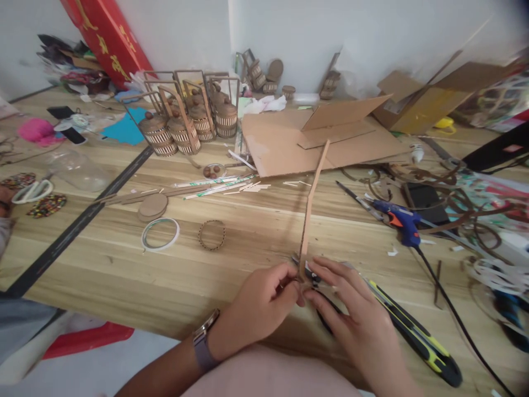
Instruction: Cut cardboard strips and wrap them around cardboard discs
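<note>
Cardboard strip [306,229] partly worked

Left hand [262,300] pinches the strip's lower end; the strip rises above the surface [248,237]. Right hand [363,311] curls beside it, grip indeterminable. One bend is present; joining appears outstanding. Handled, lidded baskets [226,124] stand assembled behind.

So the strip [308,212] at centre looks like plain matt cardboard — same dull brown stuff as the big sheet [285,140] at upper centre. Tabletop [248,242] is smooth wood grain with a faint sheen. Hard plastic over on the right: blue glue gun [407,226], yellow-and-black cutter [425,336]. Clear, shiny plastic container [76,172] at left too — you can see the wood through it.
</note>
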Demonstrator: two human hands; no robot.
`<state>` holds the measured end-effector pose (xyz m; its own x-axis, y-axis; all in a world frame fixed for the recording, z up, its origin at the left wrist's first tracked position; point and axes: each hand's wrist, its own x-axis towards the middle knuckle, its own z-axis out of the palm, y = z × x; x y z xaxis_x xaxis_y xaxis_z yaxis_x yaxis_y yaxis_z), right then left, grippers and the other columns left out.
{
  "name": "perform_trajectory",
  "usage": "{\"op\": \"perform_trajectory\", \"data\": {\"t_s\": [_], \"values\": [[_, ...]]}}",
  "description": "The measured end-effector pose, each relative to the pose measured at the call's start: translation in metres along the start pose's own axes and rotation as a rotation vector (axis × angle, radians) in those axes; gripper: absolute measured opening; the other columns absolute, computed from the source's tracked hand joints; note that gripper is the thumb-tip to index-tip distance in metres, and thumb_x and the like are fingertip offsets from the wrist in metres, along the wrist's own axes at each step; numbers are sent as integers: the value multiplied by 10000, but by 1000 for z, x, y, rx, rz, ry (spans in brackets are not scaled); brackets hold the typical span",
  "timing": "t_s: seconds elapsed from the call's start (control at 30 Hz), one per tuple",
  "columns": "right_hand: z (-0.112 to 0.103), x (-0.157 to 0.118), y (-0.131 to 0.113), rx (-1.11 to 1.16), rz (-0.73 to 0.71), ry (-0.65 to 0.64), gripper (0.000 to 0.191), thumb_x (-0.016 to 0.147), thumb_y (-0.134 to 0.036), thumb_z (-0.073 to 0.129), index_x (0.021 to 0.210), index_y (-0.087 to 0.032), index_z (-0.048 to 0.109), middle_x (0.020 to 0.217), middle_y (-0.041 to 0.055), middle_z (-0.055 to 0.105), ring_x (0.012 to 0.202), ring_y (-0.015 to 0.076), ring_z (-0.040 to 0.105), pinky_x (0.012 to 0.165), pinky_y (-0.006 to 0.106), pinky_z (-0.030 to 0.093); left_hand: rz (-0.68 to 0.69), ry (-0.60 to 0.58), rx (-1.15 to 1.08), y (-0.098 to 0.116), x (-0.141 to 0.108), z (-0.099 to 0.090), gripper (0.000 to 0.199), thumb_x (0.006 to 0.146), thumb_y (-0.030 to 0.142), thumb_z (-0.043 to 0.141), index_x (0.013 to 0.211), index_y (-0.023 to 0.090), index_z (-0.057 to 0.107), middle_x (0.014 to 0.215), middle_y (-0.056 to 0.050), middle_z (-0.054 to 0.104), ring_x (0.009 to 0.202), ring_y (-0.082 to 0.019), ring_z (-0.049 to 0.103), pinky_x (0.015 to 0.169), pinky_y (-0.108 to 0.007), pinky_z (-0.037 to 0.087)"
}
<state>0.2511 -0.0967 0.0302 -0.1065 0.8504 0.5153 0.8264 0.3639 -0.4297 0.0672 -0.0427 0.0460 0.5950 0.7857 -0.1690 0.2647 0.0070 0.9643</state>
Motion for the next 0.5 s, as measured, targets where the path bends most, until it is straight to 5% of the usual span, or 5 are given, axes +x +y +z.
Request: {"op": "perform_trajectory", "data": {"t_s": [0.2,0.5], "values": [[11,11,-10,164,6,86,148,884,-175,619,973,-244,714,957,57,748,889,184,718,763,300,603,63,-21,108,1,-3,-5,151,935,289,543,873,175,620,776,8,645,660,-119,539,575,-211,355],[8,14,-12,290,82,75,102,849,-179,653,853,-258,717,832,22,754,756,168,730,660,266,603,338,20,217,-4,3,-8,228,990,245,521,861,130,669,920,-63,649,879,-162,591,800,-236,437]]}}
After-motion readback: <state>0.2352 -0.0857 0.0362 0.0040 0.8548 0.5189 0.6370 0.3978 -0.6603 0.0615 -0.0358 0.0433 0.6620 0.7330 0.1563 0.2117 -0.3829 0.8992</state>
